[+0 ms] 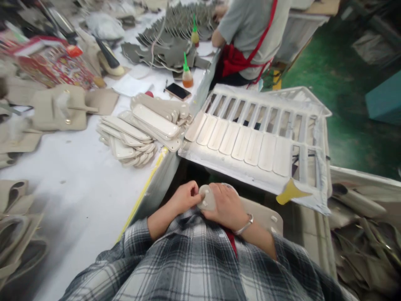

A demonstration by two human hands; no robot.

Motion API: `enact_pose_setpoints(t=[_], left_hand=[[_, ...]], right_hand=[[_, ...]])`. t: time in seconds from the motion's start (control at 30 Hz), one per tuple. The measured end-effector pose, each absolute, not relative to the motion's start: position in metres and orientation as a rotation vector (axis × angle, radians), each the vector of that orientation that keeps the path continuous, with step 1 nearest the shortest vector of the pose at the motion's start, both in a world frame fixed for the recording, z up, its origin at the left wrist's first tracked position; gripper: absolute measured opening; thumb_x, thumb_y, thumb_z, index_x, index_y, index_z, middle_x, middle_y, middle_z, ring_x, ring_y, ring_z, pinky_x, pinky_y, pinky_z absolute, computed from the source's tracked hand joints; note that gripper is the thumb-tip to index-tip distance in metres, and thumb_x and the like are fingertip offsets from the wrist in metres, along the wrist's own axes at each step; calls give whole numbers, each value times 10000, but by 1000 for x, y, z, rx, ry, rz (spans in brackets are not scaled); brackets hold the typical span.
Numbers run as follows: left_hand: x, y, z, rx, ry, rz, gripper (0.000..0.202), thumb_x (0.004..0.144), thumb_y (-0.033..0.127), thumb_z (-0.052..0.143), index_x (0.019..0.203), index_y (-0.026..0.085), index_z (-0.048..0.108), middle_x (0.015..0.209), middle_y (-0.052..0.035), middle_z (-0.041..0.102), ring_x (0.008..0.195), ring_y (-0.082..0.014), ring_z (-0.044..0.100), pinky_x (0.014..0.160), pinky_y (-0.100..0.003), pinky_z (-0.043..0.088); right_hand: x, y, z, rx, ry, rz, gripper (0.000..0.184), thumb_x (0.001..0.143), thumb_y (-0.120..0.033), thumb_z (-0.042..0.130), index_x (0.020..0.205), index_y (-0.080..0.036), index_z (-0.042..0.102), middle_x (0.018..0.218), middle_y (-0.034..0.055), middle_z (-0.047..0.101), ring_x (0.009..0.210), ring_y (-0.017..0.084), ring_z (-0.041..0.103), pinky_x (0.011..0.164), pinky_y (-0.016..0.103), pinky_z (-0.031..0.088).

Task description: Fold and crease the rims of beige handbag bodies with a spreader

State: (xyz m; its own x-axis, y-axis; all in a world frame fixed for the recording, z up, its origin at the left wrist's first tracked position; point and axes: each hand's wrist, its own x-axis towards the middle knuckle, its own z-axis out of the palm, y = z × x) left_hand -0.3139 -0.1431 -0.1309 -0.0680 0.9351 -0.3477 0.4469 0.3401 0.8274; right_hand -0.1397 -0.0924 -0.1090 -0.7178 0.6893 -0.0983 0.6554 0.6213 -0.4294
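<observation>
Close to my body, a beige piece with a rounded end and small light slots is held between my hands. My left hand is closed, with thumb and finger pinching the left edge of that end. Over the piece lies my right hand, its fingers bent round the far side and its thumb along the near side. A beige panel with a slot near its corner sticks out behind my right wrist; I cannot tell whether it is joined to the held piece.
Stacked beige strips lie on the white table. A slatted white rack carries a row of pale strips and a yellow scraper-like piece. A phone, a green-tipped glue bottle and a seated co-worker are farther back.
</observation>
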Motion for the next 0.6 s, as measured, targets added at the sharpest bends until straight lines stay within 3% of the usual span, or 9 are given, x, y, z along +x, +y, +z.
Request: enact_pose_setpoints(t=[0.1, 0.23, 0.33, 0.47, 0.6], left_hand=[[-311, -143, -132, 1216, 1627, 656, 198, 737, 313, 568, 712, 203, 405, 553, 62, 480, 473, -93, 473, 430, -200, 333], [-314, -139, -139, 1116, 1529, 663, 210, 729, 301, 574, 749, 209, 386, 529, 67, 477, 433, -131, 536, 384, -216, 388], [-318, -139, -139, 1052, 1453, 700, 256, 708, 301, 613, 784, 207, 387, 540, 72, 481, 433, -145, 555, 392, -252, 450], [-321, -140, -137, 979, 1323, 700, 386, 637, 293, 700, 867, 202, 404, 630, 70, 520, 457, -131, 569, 428, -292, 504], [-317, -141, -132, 984, 1392, 686, 367, 640, 236, 660, 915, 191, 422, 659, 62, 523, 457, -124, 566, 425, -284, 504]], right_hand=[[-139, -94, -110, -1104, -2735, 681, 485, 634, -489, 625, 1066, -276, 562, 1063, 118, 616, 965, 314, 583, 839, 427, 452], [-129, -92, -116, -1034, -2698, 644, 707, 553, -548, 673, 1220, -382, 511, 1196, 122, 593, 1087, 377, 559, 912, 490, 453], [-111, -92, -114, -996, -2728, 653, 768, 556, -527, 677, 1288, -427, 466, 1263, 121, 563, 1155, 377, 524, 948, 507, 436], [-93, -93, -106, -1169, -2807, 715, 747, 598, -510, 643, 1295, -274, 519, 1320, 137, 521, 1217, 357, 477, 1016, 488, 393], [-105, -94, -107, -1146, -2845, 728, 787, 645, -540, 593, 1322, -154, 488, 1344, 143, 491, 1243, 329, 444, 1049, 464, 355]])
